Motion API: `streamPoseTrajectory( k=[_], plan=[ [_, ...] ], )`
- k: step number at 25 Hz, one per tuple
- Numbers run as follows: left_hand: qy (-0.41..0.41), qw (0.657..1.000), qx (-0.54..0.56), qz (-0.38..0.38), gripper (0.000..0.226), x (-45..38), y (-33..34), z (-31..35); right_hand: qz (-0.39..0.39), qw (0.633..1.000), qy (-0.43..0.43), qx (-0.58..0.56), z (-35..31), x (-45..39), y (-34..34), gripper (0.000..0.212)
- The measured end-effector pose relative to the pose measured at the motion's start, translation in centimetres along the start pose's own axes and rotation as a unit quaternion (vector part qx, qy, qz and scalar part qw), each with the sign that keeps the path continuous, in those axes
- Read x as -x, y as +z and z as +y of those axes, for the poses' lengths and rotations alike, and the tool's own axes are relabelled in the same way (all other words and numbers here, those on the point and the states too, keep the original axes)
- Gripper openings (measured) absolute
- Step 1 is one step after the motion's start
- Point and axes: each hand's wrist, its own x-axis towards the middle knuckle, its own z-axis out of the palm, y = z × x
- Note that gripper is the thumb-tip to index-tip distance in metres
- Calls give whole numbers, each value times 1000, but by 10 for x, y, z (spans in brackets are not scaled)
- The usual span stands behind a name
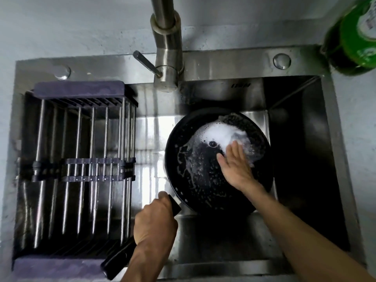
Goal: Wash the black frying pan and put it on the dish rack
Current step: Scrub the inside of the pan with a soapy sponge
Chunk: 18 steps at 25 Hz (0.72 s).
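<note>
Nearest us, our left hand [155,222] gripped the black frying pan's [195,180] long straight handle [120,259], which pointed back toward us and to the left, its round bowl lying away to the right inside the steel sink [301,231]. Our right hand [234,165] lay flat, fingers straight, on the pan's wet, foam-flecked inside. To the left sat the metal-barred dish rack [81,159]. Farthest stood the brushed steel faucet [166,47].
</note>
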Motion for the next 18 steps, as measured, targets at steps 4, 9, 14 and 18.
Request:
streamPoseTrajectory(
  k=[4,9,14,18],
  plan=[
    [7,1000,-9,18,25,-6,0,-2,2,880,-31,-474,-131,-39,24,85],
    [10,1000,1,11,24,-6,-2,-3,91,869,-34,-486,-130,-48,31,71],
    [10,1000,1,10,24,-6,0,-5,21,876,-112,-470,-133,-41,35,63],
    [-3,1000,13,2,24,-8,-2,-4,-156,878,-165,-421,-113,16,34,59]
  ],
)
